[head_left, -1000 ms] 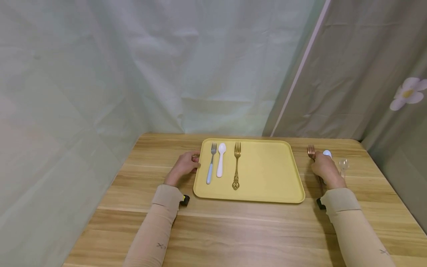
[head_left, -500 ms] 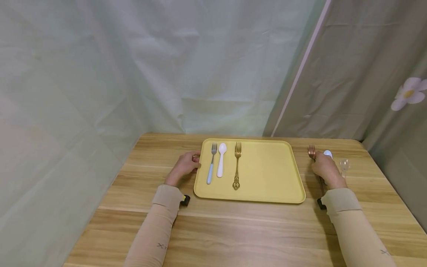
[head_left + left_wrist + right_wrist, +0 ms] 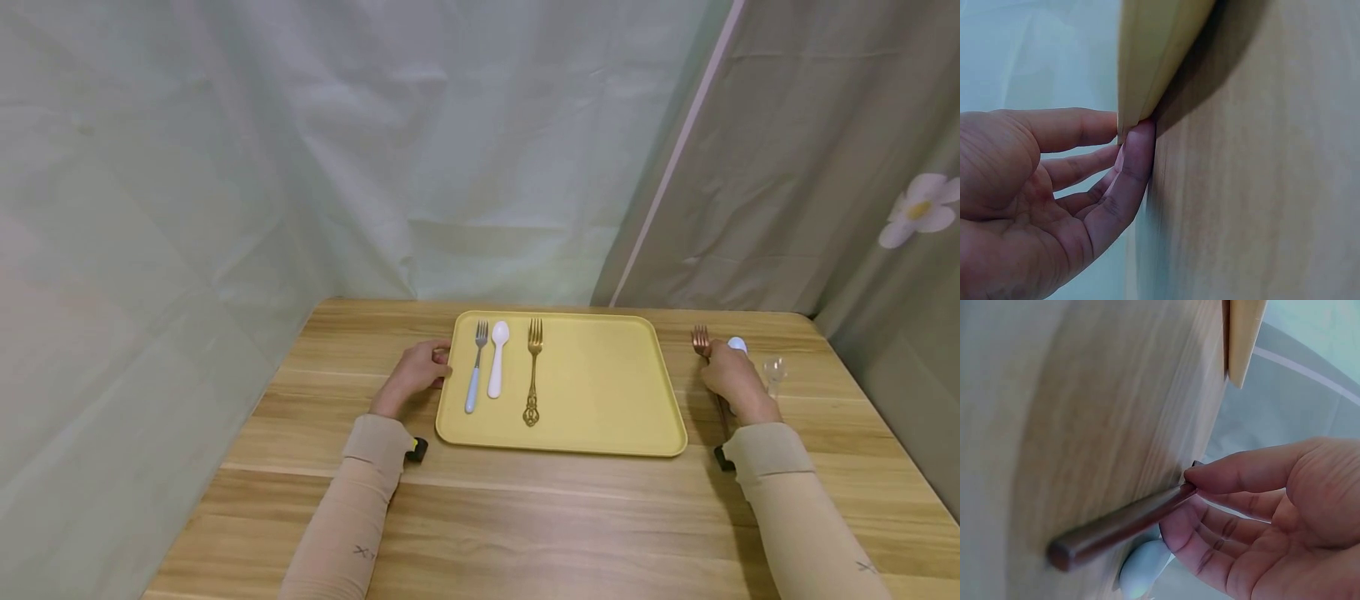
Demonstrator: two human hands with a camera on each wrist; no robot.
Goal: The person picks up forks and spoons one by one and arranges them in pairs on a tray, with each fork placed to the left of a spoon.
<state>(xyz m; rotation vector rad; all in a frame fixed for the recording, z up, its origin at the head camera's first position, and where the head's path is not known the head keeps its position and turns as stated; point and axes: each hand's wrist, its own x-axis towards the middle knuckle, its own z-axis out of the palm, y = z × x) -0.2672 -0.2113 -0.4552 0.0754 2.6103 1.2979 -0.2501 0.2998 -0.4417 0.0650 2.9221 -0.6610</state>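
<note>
At the left rim of the yellow tray point(image 3: 600, 392), my left hand point(image 3: 412, 375) pinches the edge. In the left wrist view, the thumb point(image 3: 1079, 129) meets the rim from one side and fingers curl against its underside. My right hand point(image 3: 731, 379) pinches the copper-coloured fork point(image 3: 700, 337) to the right of the tray. Its thick brown handle point(image 3: 1116, 528) shows between thumb and fingers in the right wrist view. On the tray lie a blue-handled fork point(image 3: 473, 387), a white spoon point(image 3: 496, 367) and an ornate gold fork point(image 3: 533, 367), all lengthwise.
A pale blue-white spoon point(image 3: 737, 343) lies just beyond my right hand, partly hidden by it. Farther right is a clear plastic spoon point(image 3: 774, 368). The wooden table point(image 3: 540, 525) ends against hanging curtains point(image 3: 487, 167) at the back and sides.
</note>
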